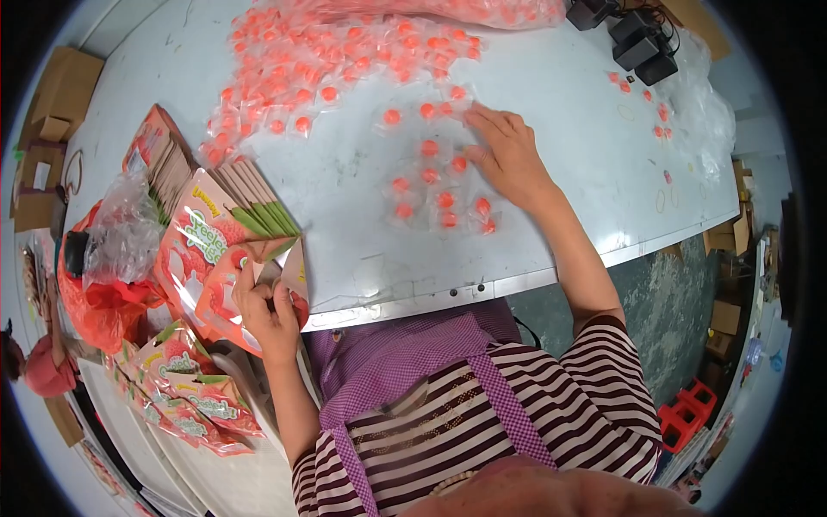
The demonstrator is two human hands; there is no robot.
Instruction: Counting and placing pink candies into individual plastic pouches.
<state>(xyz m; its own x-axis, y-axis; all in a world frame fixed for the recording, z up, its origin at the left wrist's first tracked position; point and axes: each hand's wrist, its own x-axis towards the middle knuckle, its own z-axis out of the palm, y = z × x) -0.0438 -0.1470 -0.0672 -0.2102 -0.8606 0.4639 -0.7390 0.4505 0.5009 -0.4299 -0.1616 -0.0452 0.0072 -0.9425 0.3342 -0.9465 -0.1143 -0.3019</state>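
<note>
My left hand [265, 312] is closed on the edge of a red and white candy pouch [222, 289] at the near left table edge. Part of that pouch is hidden behind my fingers. Flat on the table, my right hand [510, 159] has its fingers stretched out beside a loose group of small clear packets. Each packet [429, 149] holds one round orange-red candy. My right fingertips touch or nearly touch the packets at the group's far right; which ones they touch I cannot tell. A stack of similar pouches [258, 194] lies beyond my left hand.
A large pile of candy packets [327, 56] covers the far left table. Black boxes [642, 43] and clear plastic [702, 103] lie far right. Filled pouches [185, 388] rest in a pale tray [250, 474] lower left, near a red bag [95, 302]. Another person [43, 366] is at far left.
</note>
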